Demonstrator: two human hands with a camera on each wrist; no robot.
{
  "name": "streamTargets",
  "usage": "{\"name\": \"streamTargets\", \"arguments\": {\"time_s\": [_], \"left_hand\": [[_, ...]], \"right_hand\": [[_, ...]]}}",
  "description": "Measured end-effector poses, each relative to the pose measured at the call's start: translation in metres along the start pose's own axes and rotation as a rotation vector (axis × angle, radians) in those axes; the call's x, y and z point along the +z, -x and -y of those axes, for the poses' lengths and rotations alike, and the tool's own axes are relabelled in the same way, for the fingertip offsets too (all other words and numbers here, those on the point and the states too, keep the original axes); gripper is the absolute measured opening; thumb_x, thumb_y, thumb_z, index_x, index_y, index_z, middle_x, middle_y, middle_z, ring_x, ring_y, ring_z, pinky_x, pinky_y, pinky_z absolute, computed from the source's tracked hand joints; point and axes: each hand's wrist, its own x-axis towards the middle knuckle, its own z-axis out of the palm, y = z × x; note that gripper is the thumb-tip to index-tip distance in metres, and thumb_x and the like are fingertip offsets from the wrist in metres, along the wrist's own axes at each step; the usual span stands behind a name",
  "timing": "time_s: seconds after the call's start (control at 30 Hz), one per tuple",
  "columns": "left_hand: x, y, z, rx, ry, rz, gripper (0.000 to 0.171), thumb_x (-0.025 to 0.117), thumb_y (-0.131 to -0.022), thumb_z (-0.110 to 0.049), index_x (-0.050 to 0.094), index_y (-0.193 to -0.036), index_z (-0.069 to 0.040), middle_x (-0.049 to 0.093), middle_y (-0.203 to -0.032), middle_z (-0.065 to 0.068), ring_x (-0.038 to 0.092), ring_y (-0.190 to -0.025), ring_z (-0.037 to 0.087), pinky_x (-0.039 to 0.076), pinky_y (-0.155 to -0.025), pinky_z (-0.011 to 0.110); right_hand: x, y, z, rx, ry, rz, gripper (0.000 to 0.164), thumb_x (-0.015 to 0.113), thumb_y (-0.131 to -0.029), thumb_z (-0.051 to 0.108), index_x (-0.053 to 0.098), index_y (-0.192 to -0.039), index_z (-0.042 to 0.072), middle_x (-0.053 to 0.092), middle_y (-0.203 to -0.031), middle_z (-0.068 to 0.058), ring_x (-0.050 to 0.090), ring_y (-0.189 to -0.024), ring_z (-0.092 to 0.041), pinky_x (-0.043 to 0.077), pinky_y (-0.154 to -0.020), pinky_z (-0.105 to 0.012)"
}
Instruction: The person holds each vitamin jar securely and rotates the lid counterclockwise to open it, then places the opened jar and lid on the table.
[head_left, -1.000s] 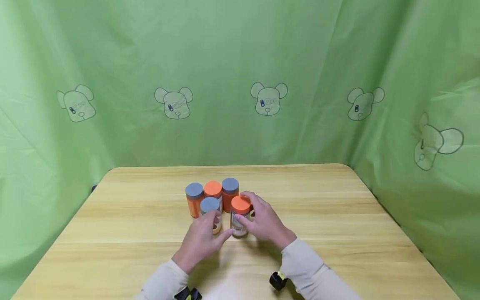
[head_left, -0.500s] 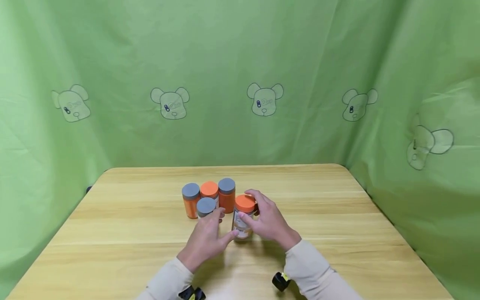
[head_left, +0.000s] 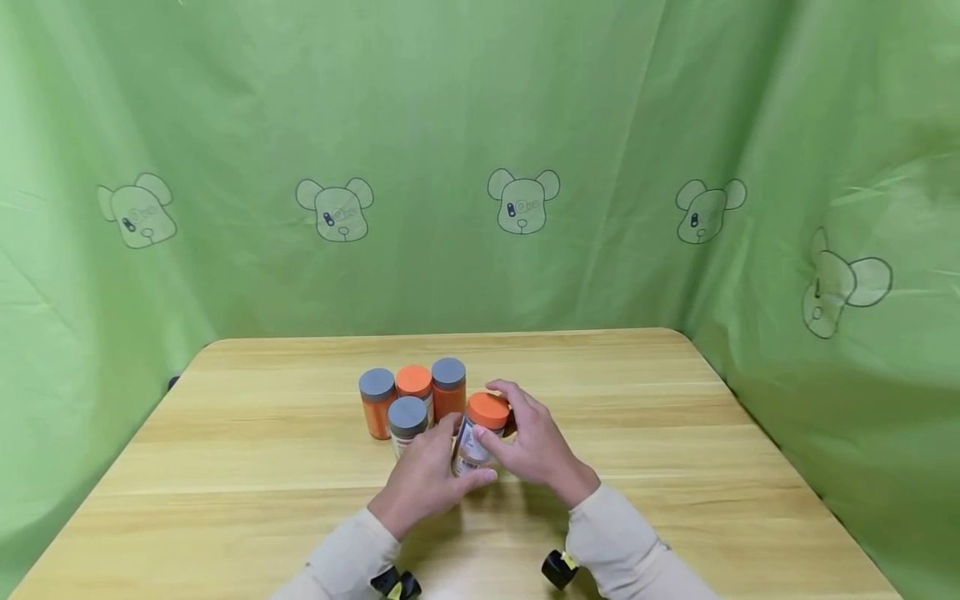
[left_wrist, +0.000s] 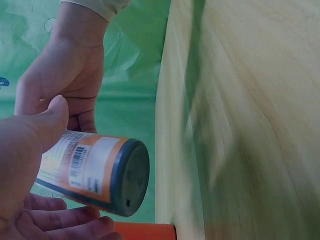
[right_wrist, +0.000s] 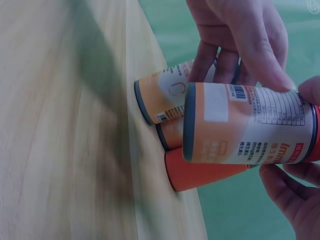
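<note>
My right hand [head_left: 538,442] grips a supplement bottle [head_left: 478,442] with an orange lid, thumb in front and fingers behind. The bottle tilts, its base toward the lower left and off the table. Around its lower part is my left hand [head_left: 426,477], thumb on the near side and fingers on the far side. In the left wrist view, the bottle's dark base [left_wrist: 134,177] points away from the left palm, and the fingers look loose beside it. The right wrist view shows the orange-and-white label [right_wrist: 245,125] with a barcode.
Left of the held bottle stand several more bottles: a grey-lidded bottle [head_left: 377,402] at left, an orange-lidded bottle [head_left: 414,385], another grey-lidded bottle [head_left: 448,387], and a front grey-lidded bottle [head_left: 407,421] partly behind the left hand. Beyond the wooden table [head_left: 637,400] hangs a green curtain [head_left: 435,275].
The right hand has drawn the orange-lidded bottle away from the group and tilted it. My left hand has moved right, from beside the front grey-lidded bottle to around the held bottle.
</note>
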Motion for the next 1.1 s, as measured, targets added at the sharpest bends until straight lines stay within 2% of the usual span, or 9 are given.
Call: {"name": "streamTargets", "arguments": {"time_s": [0.13,0.43,0.7,0.87,1.1], "left_hand": [[0.003,-0.003,-0.001,0.024,-0.016,-0.018,0.07,0.079,-0.077,-0.048,0.05,-0.124,-0.006,0.064,-0.101,0.004,0.063,-0.089,0.017,0.052,-0.075,0.033],[0.008,-0.006,-0.004,0.061,-0.081,-0.078,0.067,0.082,-0.073,-0.048,0.052,-0.113,-0.003,0.064,-0.092,0.005,0.064,-0.079,0.017,0.053,-0.068,0.031],[0.008,-0.009,-0.006,0.032,-0.107,-0.081,0.063,0.083,-0.073,-0.045,0.053,-0.107,-0.002,0.063,-0.087,0.005,0.063,-0.074,0.017,0.052,-0.063,0.029],[0.007,-0.009,-0.007,0.024,-0.134,-0.073,0.062,0.083,-0.073,-0.044,0.054,-0.107,-0.002,0.061,-0.084,0.004,0.061,-0.071,0.015,0.05,-0.059,0.026],[0.008,-0.009,-0.008,0.1,-0.216,-0.098,0.058,0.085,-0.072,-0.04,0.056,-0.104,-0.002,0.061,-0.079,0.004,0.06,-0.066,0.014,0.049,-0.057,0.026]], "right_hand": [[0.0,0.0,0.002,-0.012,-0.008,-0.009,0.054,0.071,-0.085,0.021,0.047,-0.131,0.006,0.062,-0.102,-0.006,0.06,-0.077,-0.009,0.053,-0.066,-0.027],[-0.001,0.001,0.003,-0.039,-0.039,-0.035,0.053,0.07,-0.084,0.02,0.047,-0.13,0.005,0.062,-0.097,-0.005,0.059,-0.071,-0.007,0.054,-0.061,-0.032],[-0.003,0.003,0.003,-0.034,-0.044,-0.015,0.052,0.069,-0.086,0.021,0.047,-0.131,0.004,0.062,-0.098,-0.005,0.059,-0.071,-0.007,0.054,-0.062,-0.032],[-0.007,0.002,0.003,-0.023,0.026,0.018,0.047,0.065,-0.091,0.026,0.048,-0.13,0.005,0.061,-0.095,-0.003,0.058,-0.074,-0.008,0.053,-0.064,-0.029],[-0.01,0.0,0.006,0.02,0.12,0.018,0.03,0.062,-0.094,0.032,0.057,-0.111,0.008,0.056,-0.08,0.004,0.051,-0.064,-0.009,0.045,-0.054,-0.024]]}}
